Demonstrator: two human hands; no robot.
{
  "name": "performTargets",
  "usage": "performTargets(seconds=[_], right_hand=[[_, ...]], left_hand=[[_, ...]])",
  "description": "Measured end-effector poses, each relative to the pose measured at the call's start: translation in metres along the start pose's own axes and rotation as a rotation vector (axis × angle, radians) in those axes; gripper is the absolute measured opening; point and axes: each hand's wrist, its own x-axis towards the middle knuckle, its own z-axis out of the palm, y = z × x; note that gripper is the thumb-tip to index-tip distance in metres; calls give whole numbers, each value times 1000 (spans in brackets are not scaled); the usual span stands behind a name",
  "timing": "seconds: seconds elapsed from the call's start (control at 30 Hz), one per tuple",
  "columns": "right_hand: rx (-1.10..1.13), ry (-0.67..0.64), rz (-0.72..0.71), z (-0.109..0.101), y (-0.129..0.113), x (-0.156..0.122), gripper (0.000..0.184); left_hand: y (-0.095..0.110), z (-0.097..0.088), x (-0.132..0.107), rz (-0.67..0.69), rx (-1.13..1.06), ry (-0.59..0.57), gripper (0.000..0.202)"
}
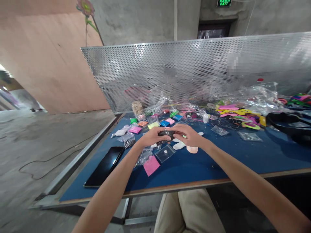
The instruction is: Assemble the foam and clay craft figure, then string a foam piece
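Observation:
Both hands meet over the middle of the blue table around a small black packet [166,133] with a shiny, wrinkled surface. My left hand [151,137] grips its left side, the thumb along the near edge. On the other side my right hand [188,134] has its fingers closed on the packet's right end. Just below lies a clear zip bag [165,153] with a small white round piece. A pink square sheet [151,165] rests nearer the front edge. White pieces [179,145] and a peach-coloured round piece [192,149] lie under and beside my right hand.
A black phone [105,166] lies at the table's left. Small coloured packets [164,123] spread behind the hands. Colourful flat cutouts [238,111] pile up at the right, near a black object [289,124]. A perforated metal panel [155,71] borders the back.

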Motion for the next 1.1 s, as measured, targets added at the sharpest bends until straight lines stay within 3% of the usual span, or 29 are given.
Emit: performTargets(seconds=[0.2, 0.5, 0.67, 0.83, 0.97, 1.1], right_hand=[[-119, -59, 13, -1, 4, -2, 40], [-105, 46, -17, 5, 2, -7, 26], [-153, 61, -73, 9, 1, -6, 22], [-105, 122, 6, 6, 4, -3, 28], [-83, 27, -10, 3, 5, -2, 39], [-47, 70, -45, 7, 6, -2, 33]], left_hand=[[1, -2, -3, -17, -70, -53, 32], [-6, 5, -1, -87, -114, -12, 34], [0, 6, 1, -87, 55, -34, 38], [9, 5, -1, -57, 224, 31, 32], [9, 6, -3, -41, 241, 60, 25], [5, 7, -4, -70, 154, -11, 19]])
